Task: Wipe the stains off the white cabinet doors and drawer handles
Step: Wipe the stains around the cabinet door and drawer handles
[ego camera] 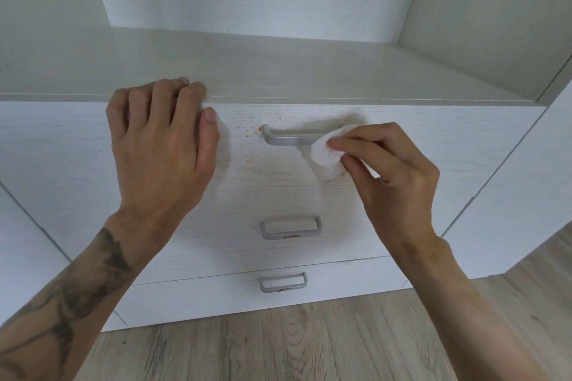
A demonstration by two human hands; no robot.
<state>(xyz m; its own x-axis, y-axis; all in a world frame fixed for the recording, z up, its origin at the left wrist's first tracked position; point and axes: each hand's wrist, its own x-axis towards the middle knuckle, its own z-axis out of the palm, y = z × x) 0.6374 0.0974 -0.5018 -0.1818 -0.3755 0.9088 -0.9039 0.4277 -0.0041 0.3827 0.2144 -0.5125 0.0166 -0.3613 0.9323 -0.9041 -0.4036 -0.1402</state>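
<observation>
A white drawer front (278, 189) carries a silver handle (288, 137) near its top. Orange-brown specks (251, 132) dot the white surface left of that handle. My right hand (393, 176) pinches a crumpled white wipe (325, 155) against the handle's right end; the wipe shows orange smears. My left hand (161, 136) rests on the drawer's top edge, fingers curled over the shelf lip, thumb on the front. Two more silver handles sit below, the middle handle (291, 227) and the lowest handle (283, 282), each with an orange mark on its lower bar.
An open white shelf (278, 68) runs above the drawers, with side walls left and right. White cabinet panels (513, 204) flank the drawers. A wood-look floor (294, 346) lies below.
</observation>
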